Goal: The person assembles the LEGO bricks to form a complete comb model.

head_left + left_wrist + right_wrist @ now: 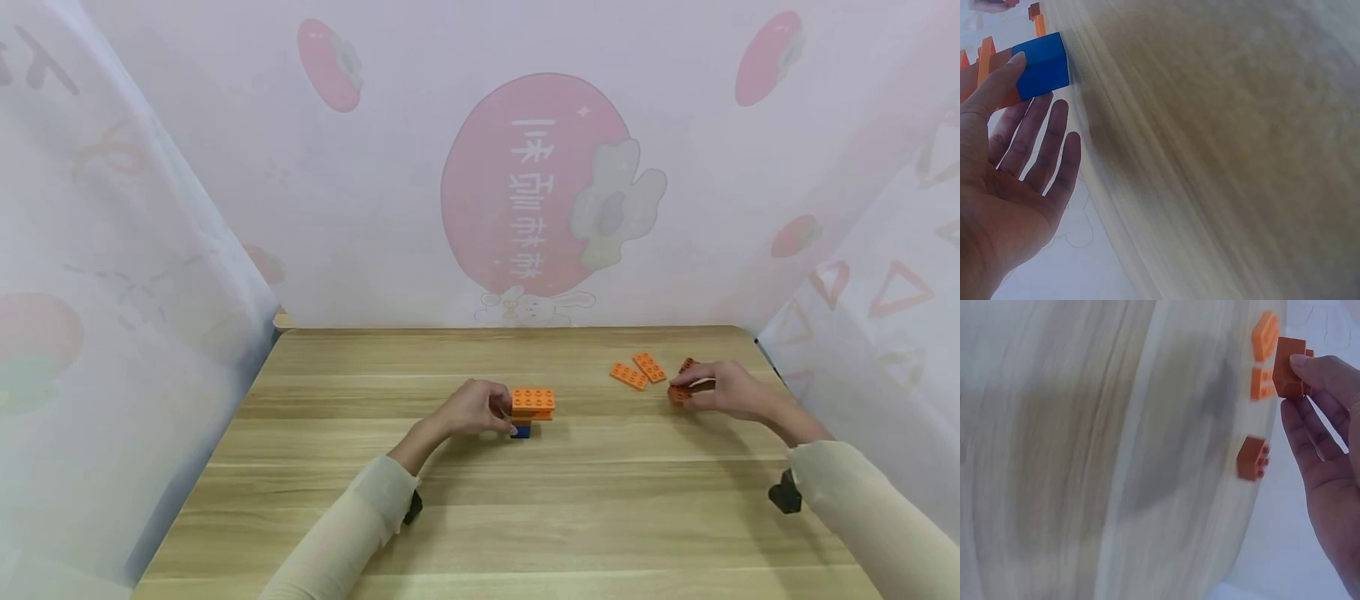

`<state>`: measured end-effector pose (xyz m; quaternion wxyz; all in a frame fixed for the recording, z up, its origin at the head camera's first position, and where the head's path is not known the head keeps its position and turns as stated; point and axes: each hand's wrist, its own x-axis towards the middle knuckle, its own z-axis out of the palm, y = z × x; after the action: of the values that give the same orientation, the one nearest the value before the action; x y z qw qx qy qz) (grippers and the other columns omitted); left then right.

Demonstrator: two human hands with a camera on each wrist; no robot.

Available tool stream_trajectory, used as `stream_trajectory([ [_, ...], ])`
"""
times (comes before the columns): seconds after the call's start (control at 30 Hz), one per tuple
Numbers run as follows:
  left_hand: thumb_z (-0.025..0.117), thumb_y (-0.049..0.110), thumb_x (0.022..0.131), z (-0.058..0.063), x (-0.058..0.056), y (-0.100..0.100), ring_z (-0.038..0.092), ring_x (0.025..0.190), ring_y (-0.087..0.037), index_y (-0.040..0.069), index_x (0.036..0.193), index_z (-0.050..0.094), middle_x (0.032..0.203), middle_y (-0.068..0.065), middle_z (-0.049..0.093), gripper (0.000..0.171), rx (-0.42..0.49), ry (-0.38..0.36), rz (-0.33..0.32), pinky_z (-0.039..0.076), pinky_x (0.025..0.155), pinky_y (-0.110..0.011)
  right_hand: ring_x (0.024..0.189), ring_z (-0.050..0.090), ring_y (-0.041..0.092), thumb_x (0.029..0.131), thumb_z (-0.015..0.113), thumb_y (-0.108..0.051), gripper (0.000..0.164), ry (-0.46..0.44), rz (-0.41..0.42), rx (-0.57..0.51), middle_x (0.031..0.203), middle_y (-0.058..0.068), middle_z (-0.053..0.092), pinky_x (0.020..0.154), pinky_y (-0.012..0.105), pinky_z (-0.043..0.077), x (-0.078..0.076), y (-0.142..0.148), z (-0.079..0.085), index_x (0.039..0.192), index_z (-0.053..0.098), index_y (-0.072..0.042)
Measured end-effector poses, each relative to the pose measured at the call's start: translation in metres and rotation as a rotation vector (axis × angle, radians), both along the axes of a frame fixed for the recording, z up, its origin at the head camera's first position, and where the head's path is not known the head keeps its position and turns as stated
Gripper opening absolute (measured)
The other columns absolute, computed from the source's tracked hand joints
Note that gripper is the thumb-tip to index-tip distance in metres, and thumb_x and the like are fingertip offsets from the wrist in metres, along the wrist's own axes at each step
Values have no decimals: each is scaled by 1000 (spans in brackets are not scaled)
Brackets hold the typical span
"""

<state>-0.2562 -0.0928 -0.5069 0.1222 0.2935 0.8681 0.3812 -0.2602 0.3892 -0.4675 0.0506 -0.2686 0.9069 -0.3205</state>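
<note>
A small stack of toy bricks (533, 400) stands mid-table, with flat orange pieces above and a blue brick (1043, 65) at its base. My left hand (474, 408) holds the stack from its left side, thumb on the blue brick and fingers behind. Over on the right, my right hand (729, 392) pinches a dark orange brick (1289, 367) between thumb and fingertips, studs facing the palm side in the right wrist view. Another dark orange brick (1252, 459) lies on the table close by, partly hidden behind the held one in the head view.
Two flat orange bricks, one (627, 376) and another (649, 367), lie left of my right hand near the back of the wooden table (450, 517). Printed white curtains (375, 208) hang behind the table and along both sides.
</note>
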Motion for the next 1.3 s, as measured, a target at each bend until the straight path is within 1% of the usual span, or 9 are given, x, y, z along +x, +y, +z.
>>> stream_trajectory([
  [0.1, 93, 17, 83, 0, 0, 0, 74, 85, -9, 12, 97, 74, 96, 2, 79, 24, 2, -4, 0, 62, 82, -29, 99, 75, 29, 86, 86, 0, 32, 32, 51, -16, 111, 16, 77, 83, 36, 64, 0, -10, 2, 117, 79, 1],
  [0.23, 93, 17, 83, -1, 0, 1, 74, 85, -9, 12, 97, 74, 96, 3, 79, 24, 2, -4, 0, 62, 82, -28, 99, 76, 31, 86, 86, 0, 32, 49, 109, -33, 112, 14, 77, 84, 47, 64, 0, -24, 5, 117, 78, 0],
  [0.3, 93, 18, 83, -1, -1, 1, 74, 85, -9, 13, 97, 74, 96, 3, 79, 24, 3, -1, -1, 61, 81, -28, 99, 76, 31, 87, 86, 0, 32, 50, 125, -35, 114, 13, 77, 84, 49, 63, 0, -31, 7, 118, 78, 0],
  [0.4, 94, 18, 83, -1, -1, 0, 73, 84, -8, 14, 96, 74, 95, 3, 79, 24, 2, 1, -1, 61, 81, -27, 100, 76, 29, 86, 86, 0, 33, 69, 142, -31, 114, 11, 78, 86, 47, 64, 1, -43, 11, 118, 79, -3],
  [0.6, 93, 18, 83, 0, 0, 0, 73, 84, -8, 14, 96, 74, 95, 2, 79, 24, -3, -3, 6, 61, 81, -28, 98, 77, 25, 85, 87, 0, 33, 126, 203, -45, 112, 9, 78, 84, 29, 64, 3, -65, 20, 116, 80, -5],
  [0.67, 94, 18, 82, 0, 0, 0, 72, 84, -8, 13, 97, 74, 95, 2, 79, 25, -5, -2, 10, 61, 81, -28, 97, 78, 25, 85, 87, -1, 33, 131, 225, -51, 112, 9, 78, 84, 27, 63, 4, -72, 23, 117, 79, -5],
  [0.87, 93, 17, 83, 0, 0, 1, 72, 83, -7, 12, 96, 74, 95, 3, 79, 24, -11, 2, 8, 61, 81, -27, 97, 77, 22, 87, 87, -4, 32, 119, 257, -66, 109, 6, 80, 83, 31, 64, 8, -91, 30, 118, 79, -4],
  [1.13, 93, 16, 83, 0, 0, 1, 72, 82, -7, 13, 96, 74, 94, 4, 79, 23, -8, 0, 6, 61, 80, -27, 93, 76, 21, 86, 86, 1, 31, 266, 371, -159, 110, 9, 78, 80, 29, 64, 9, -119, 30, 116, 78, -3],
  [1.3, 92, 16, 83, 0, 0, 1, 73, 83, -8, 13, 96, 74, 94, 5, 79, 23, -6, -9, 3, 61, 81, -28, 97, 76, 15, 88, 87, -7, 32, 264, 336, -112, 115, 3, 78, 82, 33, 64, 13, -138, 37, 120, 79, -8],
])
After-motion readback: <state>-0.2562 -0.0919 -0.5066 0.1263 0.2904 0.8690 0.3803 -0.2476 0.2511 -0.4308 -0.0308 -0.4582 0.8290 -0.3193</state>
